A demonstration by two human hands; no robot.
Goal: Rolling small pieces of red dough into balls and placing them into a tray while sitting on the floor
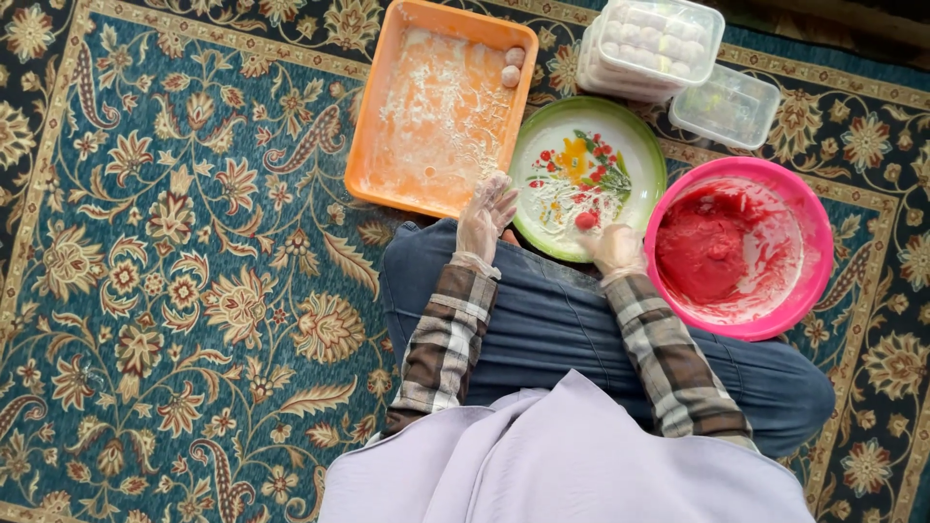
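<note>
Sitting cross-legged on a patterned carpet [174,271], the person keeps everything within arm's reach in front of the knees. Both hands wear thin clear gloves, likely to keep sticky dough off. The right hand [612,249] rests at the near rim of the green flowered plate [635,145], fingers curled toward a small red dough ball [586,220] lying on the plate's near part among white shreds; whether the fingers actually pinch it I cannot tell. The left hand [487,215] hangs loosely spread and empty, over the near right corner of the orange tray [383,116], just touching or just above it, hard to say. The hands are apart, on either side of the plate's near-left edge.

The tray is dusted with white coating, and two coated balls [512,66] sit at its far right corner, parked out of the way. The pink bowl [814,242] with red dough [702,247] sits just right of the plate, touching the right knee, handy for that hand. Clear plastic boxes [659,44] stacked at the far edge hold finished pale balls; one smaller box [725,107] beside them looks empty.
</note>
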